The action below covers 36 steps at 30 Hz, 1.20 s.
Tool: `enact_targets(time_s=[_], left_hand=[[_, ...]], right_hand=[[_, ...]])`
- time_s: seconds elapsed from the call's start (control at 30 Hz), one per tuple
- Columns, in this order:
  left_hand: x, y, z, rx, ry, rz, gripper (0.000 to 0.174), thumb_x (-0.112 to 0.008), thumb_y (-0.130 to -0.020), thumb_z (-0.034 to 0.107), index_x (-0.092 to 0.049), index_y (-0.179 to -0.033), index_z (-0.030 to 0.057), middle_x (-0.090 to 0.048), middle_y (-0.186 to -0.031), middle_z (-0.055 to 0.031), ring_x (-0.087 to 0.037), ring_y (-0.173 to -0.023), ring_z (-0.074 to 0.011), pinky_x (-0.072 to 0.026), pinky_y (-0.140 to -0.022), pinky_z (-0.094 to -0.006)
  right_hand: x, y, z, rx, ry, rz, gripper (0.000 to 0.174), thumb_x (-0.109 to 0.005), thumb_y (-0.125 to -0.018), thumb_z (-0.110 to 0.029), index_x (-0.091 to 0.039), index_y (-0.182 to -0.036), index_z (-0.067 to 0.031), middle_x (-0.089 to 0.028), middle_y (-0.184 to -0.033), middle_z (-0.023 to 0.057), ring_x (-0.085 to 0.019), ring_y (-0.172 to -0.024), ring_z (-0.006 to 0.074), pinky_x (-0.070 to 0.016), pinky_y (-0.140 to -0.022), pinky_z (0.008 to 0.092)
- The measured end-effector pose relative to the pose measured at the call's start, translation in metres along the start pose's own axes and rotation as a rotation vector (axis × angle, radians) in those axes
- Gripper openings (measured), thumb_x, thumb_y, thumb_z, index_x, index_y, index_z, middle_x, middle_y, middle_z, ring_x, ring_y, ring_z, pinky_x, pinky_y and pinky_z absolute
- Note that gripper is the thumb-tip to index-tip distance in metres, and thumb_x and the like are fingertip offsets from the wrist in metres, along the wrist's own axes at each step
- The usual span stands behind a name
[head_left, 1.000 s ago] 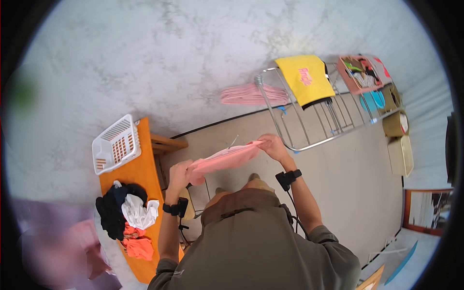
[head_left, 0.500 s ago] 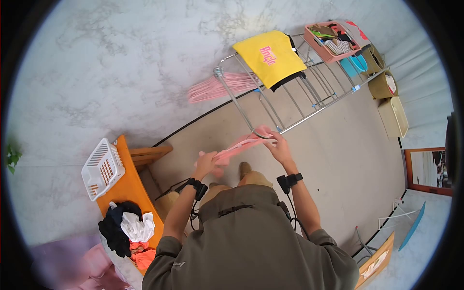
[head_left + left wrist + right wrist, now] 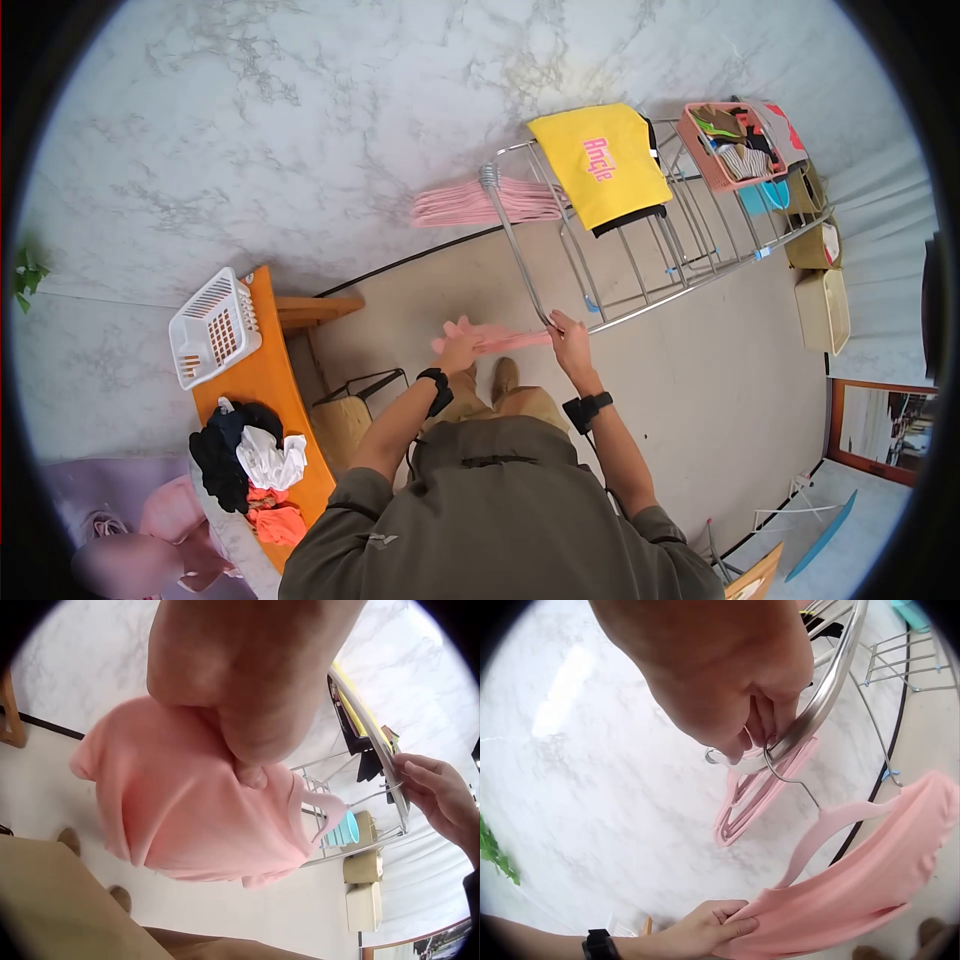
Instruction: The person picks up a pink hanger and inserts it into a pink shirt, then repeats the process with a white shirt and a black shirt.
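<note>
A pink garment (image 3: pixel 187 802) hangs on a pink hanger (image 3: pixel 844 816) with a metal hook (image 3: pixel 789 780). My right hand (image 3: pixel 571 345) pinches this hook at the end rail (image 3: pixel 826 712) of a metal drying rack, where the hook's curve overlaps the rail in the right wrist view. With my left hand (image 3: pixel 460 350) I grip the garment at the shoulder farther from the rack. The left wrist view shows the left thumb lying over the pink cloth, which droops in loose folds below that hand.
A yellow garment (image 3: pixel 602 165) lies over the rack, beside a pink basket (image 3: pixel 730 160) of clothes. Several pink hangers (image 3: pixel 485 203) hang at the rack's near corner. On the left, an orange table (image 3: pixel 300 440) bears a white basket (image 3: pixel 240 335) and piled clothes (image 3: pixel 268 455).
The garment, first stretched between both hands in front of me, is now at the rack's end rail. My right hand has moved from its shoulder to the hanger's hook; my left still grips the cloth.
</note>
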<state>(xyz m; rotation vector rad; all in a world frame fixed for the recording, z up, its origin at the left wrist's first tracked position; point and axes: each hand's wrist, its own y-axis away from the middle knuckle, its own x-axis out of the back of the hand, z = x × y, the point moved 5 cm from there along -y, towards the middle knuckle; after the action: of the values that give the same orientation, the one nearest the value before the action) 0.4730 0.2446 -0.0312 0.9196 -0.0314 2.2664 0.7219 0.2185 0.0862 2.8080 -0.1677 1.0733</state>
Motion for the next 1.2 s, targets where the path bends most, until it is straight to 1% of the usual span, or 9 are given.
enact_targets(time_s=[0.1, 0.2, 0.3, 0.43, 0.6, 0.83, 0.9, 1.1, 1.2], left_hand=[[0.005, -0.009, -0.003, -0.017, -0.032, -0.032, 0.015, -0.060, -0.084, 0.016, -0.060, -0.091, 0.0028, -0.062, -0.090, -0.0208, -0.062, -0.088, -0.0335, -0.0472, -0.071, -0.0436], [-0.001, -0.026, -0.019, 0.018, 0.113, -0.292, 0.020, -0.062, -0.083, 0.020, -0.061, -0.093, 0.0028, -0.062, -0.088, -0.0195, -0.063, -0.085, -0.0323, -0.0478, -0.071, -0.0432], [0.031, -0.055, -0.041, 0.168, 0.361, -0.255, 0.027, -0.064, -0.082, 0.023, -0.061, -0.099, 0.0017, -0.064, -0.089, -0.0176, -0.062, -0.085, -0.0329, -0.0486, -0.075, -0.0412], [0.100, -0.131, -0.082, 0.128, -0.099, 0.371, 0.044, -0.060, -0.080, 0.011, -0.048, -0.121, -0.0008, -0.055, -0.113, -0.0231, -0.052, -0.105, -0.0403, -0.0437, -0.088, -0.0468], [0.157, -0.199, -0.058, -0.073, -0.371, 0.542, 0.051, -0.064, -0.075, 0.005, -0.048, -0.124, 0.0014, -0.050, -0.119, -0.0191, -0.047, -0.110, -0.0377, -0.0376, -0.093, -0.0467], [0.158, -0.235, -0.070, 0.086, -0.424, 0.374, 0.038, -0.064, -0.078, 0.008, -0.056, -0.114, 0.0032, -0.051, -0.111, -0.0149, -0.045, -0.113, -0.0332, -0.0360, -0.095, -0.0449], [0.151, -0.233, -0.070, -0.049, -0.476, 0.395, 0.028, -0.061, -0.081, 0.009, -0.059, -0.109, 0.0037, -0.057, -0.104, -0.0152, -0.051, -0.105, -0.0338, -0.0400, -0.091, -0.0448], [0.120, -0.204, -0.070, 0.094, -0.172, 0.185, 0.015, -0.052, -0.090, 0.010, -0.058, -0.102, 0.0052, -0.062, -0.094, -0.0212, -0.059, -0.083, -0.0435, -0.0456, -0.071, -0.0505], [0.118, -0.187, -0.063, -0.005, -0.129, 0.277, 0.020, -0.049, -0.091, 0.010, -0.058, -0.107, 0.0042, -0.063, -0.093, -0.0216, -0.058, -0.083, -0.0450, -0.0454, -0.071, -0.0524]], right_hand=[[0.002, -0.002, -0.008, 0.149, 0.116, 0.089, 0.021, -0.065, -0.082, -0.003, -0.065, -0.102, 0.0052, -0.065, -0.108, 0.0206, -0.066, -0.091, 0.0349, -0.0544, -0.078, 0.0362], [-0.007, -0.002, -0.005, -0.016, -0.042, 0.057, 0.022, -0.065, -0.081, 0.000, -0.065, -0.102, 0.0036, -0.066, -0.104, 0.0201, -0.066, -0.090, 0.0340, -0.0540, -0.076, 0.0361], [-0.005, -0.004, -0.004, -0.050, -0.046, 0.010, 0.026, -0.066, -0.080, 0.000, -0.064, -0.106, 0.0020, -0.066, -0.103, 0.0195, -0.066, -0.091, 0.0335, -0.0540, -0.077, 0.0357], [-0.001, -0.004, -0.018, -0.116, -0.071, 0.023, 0.029, -0.066, -0.080, 0.001, -0.063, -0.108, 0.0013, -0.066, -0.105, 0.0188, -0.065, -0.094, 0.0333, -0.0537, -0.079, 0.0360], [-0.003, -0.003, -0.020, -0.098, 0.009, 0.110, 0.030, -0.065, -0.078, 0.004, -0.063, -0.109, 0.0010, -0.064, -0.109, 0.0192, -0.063, -0.099, 0.0339, -0.0514, -0.084, 0.0375], [0.004, -0.002, -0.031, -0.131, 0.020, 0.157, 0.033, -0.064, -0.076, 0.006, -0.064, -0.109, -0.0007, -0.061, -0.118, 0.0177, -0.060, -0.106, 0.0365, -0.0486, -0.092, 0.0389], [0.000, 0.001, -0.024, -0.124, 0.029, 0.153, 0.032, -0.063, -0.076, 0.006, -0.065, -0.107, -0.0003, -0.062, -0.115, 0.0178, -0.059, -0.107, 0.0358, -0.0484, -0.092, 0.0390], [-0.002, -0.003, -0.021, -0.124, -0.048, 0.099, 0.030, -0.063, -0.075, 0.007, -0.064, -0.105, 0.0022, -0.064, -0.110, 0.0190, -0.060, -0.106, 0.0363, -0.0484, -0.091, 0.0389], [-0.002, -0.005, -0.019, -0.095, -0.058, 0.078, 0.032, -0.062, -0.075, 0.008, -0.063, -0.106, 0.0029, -0.064, -0.109, 0.0195, -0.060, -0.105, 0.0372, -0.0485, -0.090, 0.0388]])
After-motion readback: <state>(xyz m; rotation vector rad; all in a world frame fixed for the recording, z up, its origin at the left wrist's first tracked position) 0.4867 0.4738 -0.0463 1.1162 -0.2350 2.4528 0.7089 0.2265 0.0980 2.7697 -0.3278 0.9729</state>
